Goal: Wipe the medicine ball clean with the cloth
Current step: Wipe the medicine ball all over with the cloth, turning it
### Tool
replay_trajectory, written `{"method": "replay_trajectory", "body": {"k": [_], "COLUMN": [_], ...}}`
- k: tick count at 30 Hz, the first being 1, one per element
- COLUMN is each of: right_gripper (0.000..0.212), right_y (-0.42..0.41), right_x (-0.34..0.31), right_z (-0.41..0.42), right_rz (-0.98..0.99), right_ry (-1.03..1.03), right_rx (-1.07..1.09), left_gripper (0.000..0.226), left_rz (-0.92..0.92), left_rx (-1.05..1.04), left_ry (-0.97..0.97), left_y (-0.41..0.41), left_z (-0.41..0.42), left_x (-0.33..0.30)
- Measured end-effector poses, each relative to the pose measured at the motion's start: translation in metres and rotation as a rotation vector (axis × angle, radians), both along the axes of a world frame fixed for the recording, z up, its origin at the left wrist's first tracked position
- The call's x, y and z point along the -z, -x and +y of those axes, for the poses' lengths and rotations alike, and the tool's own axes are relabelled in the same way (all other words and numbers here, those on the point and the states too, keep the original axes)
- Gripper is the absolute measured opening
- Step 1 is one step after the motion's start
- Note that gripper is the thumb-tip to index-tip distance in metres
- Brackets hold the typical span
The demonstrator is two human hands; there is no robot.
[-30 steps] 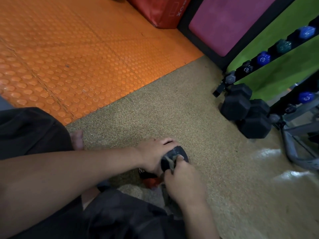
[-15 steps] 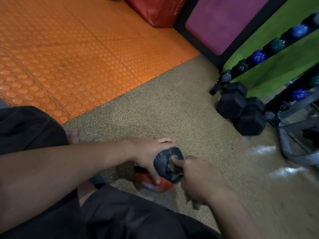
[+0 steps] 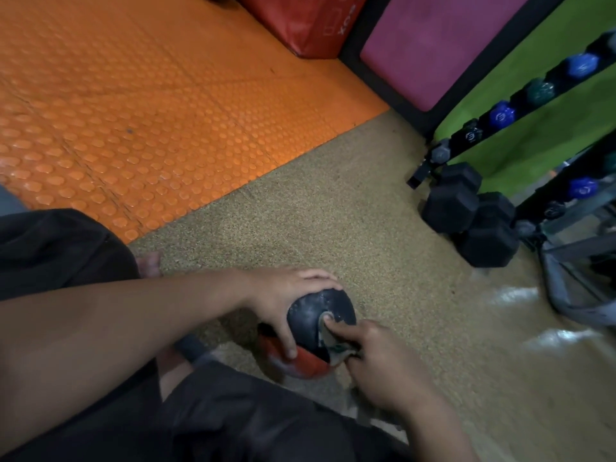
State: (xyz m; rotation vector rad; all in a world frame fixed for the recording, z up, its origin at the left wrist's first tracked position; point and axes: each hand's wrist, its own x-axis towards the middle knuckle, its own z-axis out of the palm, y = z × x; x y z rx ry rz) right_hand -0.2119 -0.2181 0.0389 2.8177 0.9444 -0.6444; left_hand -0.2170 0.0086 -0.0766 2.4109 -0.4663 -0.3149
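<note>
1. Underfoot, we see two floor surfaces: an orange studded mat point(image 3: 140, 105) fills the upper left, and a tan speckled floor point(image 3: 333, 211) fills the middle and right. Their straight seam runs diagonally from upper right down to lower left.
2. Along the far edge stand a red pad point(image 3: 300, 21) and a pink pad point(image 3: 433, 38), with a green wall point(image 3: 533, 141) to the right.
3. On the right, a dumbbell rack point(image 3: 520, 101) slants upward with small blue and dark dumbbells on it. Black hex dumbbells point(image 3: 466, 215) sit on the tan floor at its foot.
4. Between the seam and those dumbbells, the tan floor lies open beyond the ball.
5. Low and central, the medicine ball point(image 3: 316, 315), black above and red below, rests on the tan floor just in front of our dark-clothed knees.
6. Our left hand point(image 3: 283, 295) grips the ball, fingers curled over its top and thumb down its near side.
7. Our right hand point(image 3: 376, 358) pinches a small grey cloth point(image 3: 333, 345) and presses it against the ball's right side with an extended fingertip.
8. A bare foot point(image 3: 150, 261) shows at the left, near the seam.
</note>
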Motion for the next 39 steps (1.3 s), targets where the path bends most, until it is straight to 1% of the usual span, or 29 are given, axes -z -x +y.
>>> {"method": "replay_trajectory", "body": {"k": [2,3,4,5,7,9,12,14,15,17,18,20,23,26,28,32,35,39], "right_gripper": [0.066,0.065,0.062,0.059,0.055,0.054,0.052,0.048,0.046,0.055,0.060,0.067,0.073,0.076,0.075,0.075,0.067,0.069], "right_y": [-0.008,-0.012,-0.016,-0.020,-0.019,-0.009,0.003,0.001,-0.002,-0.002,-0.001,0.000,-0.004,-0.006,-0.007,0.001,0.015,0.015], "right_x": [-0.004,-0.004,0.000,0.005,0.020,0.038,0.061,0.062,0.060,0.053,0.051,0.051,0.051,0.046,0.046,0.055,0.059,0.060], "right_z": [-0.007,-0.010,-0.013,-0.019,-0.025,-0.027,-0.027,-0.027,-0.026,-0.022,-0.019,-0.012,-0.006,-0.004,-0.008,-0.020,-0.025,-0.027], "right_rz": [-0.057,-0.108,-0.165,-0.201,-0.180,-0.132,-0.095,-0.173,-0.226,-0.246,-0.225,-0.265,-0.390,-0.475,-0.494,-0.512,-0.591,-0.581], "right_ry": [0.023,-0.010,-0.090,-0.226,-0.537,-0.739,-0.850,-0.887,-0.893,-0.848,-0.799,-0.649,-0.407,-0.253,-0.231,-0.327,-0.319,-0.297], "right_rx": [-0.010,0.012,0.062,0.135,0.328,0.480,0.589,0.543,0.475,0.287,0.189,0.030,-0.102,-0.197,-0.222,-0.148,-0.189,-0.195], "left_gripper": [0.137,0.136,0.136,0.136,0.136,0.137,0.138,0.139,0.140,0.141,0.141,0.141,0.141,0.140,0.139,0.138,0.137,0.138], "left_rz": [-0.017,-0.024,-0.025,-0.019,0.009,0.024,0.028,0.033,0.035,0.029,0.020,0.006,-0.003,-0.001,-0.001,-0.003,0.010,0.002], "left_rx": [0.005,-0.003,-0.015,-0.028,-0.055,-0.078,-0.090,-0.093,-0.090,-0.088,-0.086,-0.082,-0.080,-0.086,-0.082,-0.063,-0.044,-0.024], "left_ry": [-0.053,-0.062,-0.064,-0.056,-0.023,-0.006,0.001,-0.001,-0.006,-0.017,-0.022,-0.026,-0.024,-0.017,-0.036,-0.046,-0.026,-0.057], "left_y": [-0.001,-0.002,-0.003,-0.003,-0.003,-0.003,-0.005,-0.007,-0.009,-0.011,-0.011,-0.010,-0.009,-0.008,-0.007,-0.008,-0.008,-0.004], "left_z": [-0.011,-0.014,-0.015,-0.015,-0.010,-0.006,-0.005,-0.005,-0.006,-0.007,-0.008,-0.009,-0.009,-0.009,-0.011,-0.014,-0.013,-0.012], "left_x": [-0.005,-0.007,-0.008,-0.007,-0.002,0.003,0.008,0.008,0.008,0.008,0.008,0.006,0.004,0.004,0.001,-0.005,-0.003,-0.003]}}
